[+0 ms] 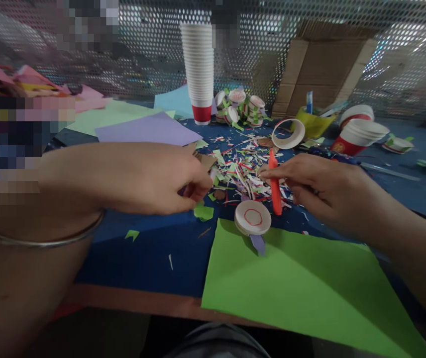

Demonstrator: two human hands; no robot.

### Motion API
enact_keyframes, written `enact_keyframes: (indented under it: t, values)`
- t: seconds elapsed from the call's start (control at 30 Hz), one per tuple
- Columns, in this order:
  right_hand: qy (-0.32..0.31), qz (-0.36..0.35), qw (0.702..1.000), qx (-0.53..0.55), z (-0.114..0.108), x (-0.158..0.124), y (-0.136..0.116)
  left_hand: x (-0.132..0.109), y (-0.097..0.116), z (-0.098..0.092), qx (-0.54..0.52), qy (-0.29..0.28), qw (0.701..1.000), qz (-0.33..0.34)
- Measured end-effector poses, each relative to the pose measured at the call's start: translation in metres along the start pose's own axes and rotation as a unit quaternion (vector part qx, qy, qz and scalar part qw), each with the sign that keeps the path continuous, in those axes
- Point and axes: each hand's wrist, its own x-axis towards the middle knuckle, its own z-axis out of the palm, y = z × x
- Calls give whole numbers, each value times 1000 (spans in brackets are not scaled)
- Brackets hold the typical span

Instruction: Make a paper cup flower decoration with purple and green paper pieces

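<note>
Two bare hands work over a blue table (134,268) strewn with paper scraps (241,174). The right hand (327,186) is loosely half-open, its index finger stretched across the red pen (275,196) and its thumb apart from the shaft; whether the pen is gripped or merely touched cannot be told. The left hand (183,179) hangs over the scraps beside a piece of brown card (206,159), fingers curled toward the thumb; what, if anything, they hold is hidden. Between the hands and nearer the wearer, the disc (253,217), marked with a red ring, sits at the far edge of the green sheet (295,278), a purple tab (258,244) jutting from beneath it. The pen looks light, stiff and smooth, liable to roll, and would best be taken mid-shaft between thumb and index finger. The disc, seemingly paper, should weigh little and crush under a hard squeeze; its rim offers the safer hold, since the tab looks soft enough to bend or tear.
</note>
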Motion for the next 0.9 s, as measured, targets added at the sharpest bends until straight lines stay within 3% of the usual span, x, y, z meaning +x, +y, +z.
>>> enact_keyframes:
  t: [0.23,0.43,0.67,0.9]
  values:
    - [1,-2,1000,8,0,-1,-1,-4,3,-13,-83,26,996,26]
    - [2,-6,1000,6,0,-1,-2,17,5,2,-122,138,983,22]
    - [-5,2,1000,7,0,-1,0,23,6,9,-148,69,985,50]
    - [-4,-1,1000,-22,-1,-1,-1,21,6,9,-165,19,986,24]
